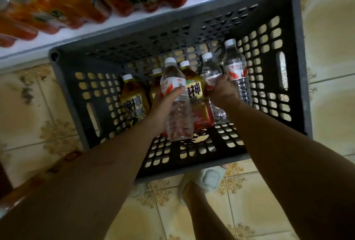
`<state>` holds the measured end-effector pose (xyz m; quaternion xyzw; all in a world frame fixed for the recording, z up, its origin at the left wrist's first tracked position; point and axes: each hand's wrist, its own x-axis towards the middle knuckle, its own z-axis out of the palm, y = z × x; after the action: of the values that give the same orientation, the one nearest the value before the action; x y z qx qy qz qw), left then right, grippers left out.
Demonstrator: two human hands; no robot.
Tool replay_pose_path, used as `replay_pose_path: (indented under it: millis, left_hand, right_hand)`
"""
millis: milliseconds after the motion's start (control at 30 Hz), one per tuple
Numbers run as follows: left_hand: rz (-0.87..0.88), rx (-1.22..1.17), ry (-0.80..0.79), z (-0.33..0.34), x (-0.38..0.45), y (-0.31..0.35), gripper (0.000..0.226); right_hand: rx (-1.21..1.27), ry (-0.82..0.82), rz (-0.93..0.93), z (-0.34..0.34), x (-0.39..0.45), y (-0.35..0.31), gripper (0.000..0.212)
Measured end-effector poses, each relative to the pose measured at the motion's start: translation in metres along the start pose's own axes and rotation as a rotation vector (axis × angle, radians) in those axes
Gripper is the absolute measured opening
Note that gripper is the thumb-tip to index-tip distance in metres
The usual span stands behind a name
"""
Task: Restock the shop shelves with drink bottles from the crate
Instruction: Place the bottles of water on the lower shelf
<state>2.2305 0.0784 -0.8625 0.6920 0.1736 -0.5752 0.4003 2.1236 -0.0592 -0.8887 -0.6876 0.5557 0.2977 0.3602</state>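
Inside the grey crate [294,28] on the floor, tea bottles [134,97] stand partly hidden behind the left hand [163,103], which grips a lifted water bottle [176,101]; the right hand [221,90] wraps another water bottle [210,70], its lower half hidden.

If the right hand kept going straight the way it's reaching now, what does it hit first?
The right hand already grips a water bottle in the crate. Straight on, it would probably meet the taller water bottle standing just beyond, then the crate's far wall; depth is hard to judge.
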Motion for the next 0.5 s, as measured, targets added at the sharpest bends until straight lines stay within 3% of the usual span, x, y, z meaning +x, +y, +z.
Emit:
replay_pose_path:
  millis: [133,267,433,500]
  left_hand:
    - [0.012,-0.004,-0.035,-0.004,0.002,0.003,0.033]
    - [-0.009,-0.003,-0.045,-0.009,-0.004,0.006,0.067]
    - [0.044,0.066,-0.066,-0.025,-0.018,0.016,0.072]
    - [0.058,0.092,-0.089,-0.035,-0.027,0.022,0.066]
  right_hand:
    - [0.065,-0.014,-0.009,0.001,0.003,0.001,0.077]
    - [0.178,0.014,0.029,-0.001,0.003,-0.001,0.082]
    - [0.241,0.031,0.000,-0.003,-0.005,0.001,0.094]
    - [0.323,0.040,-0.039,-0.005,-0.015,0.003,0.083]
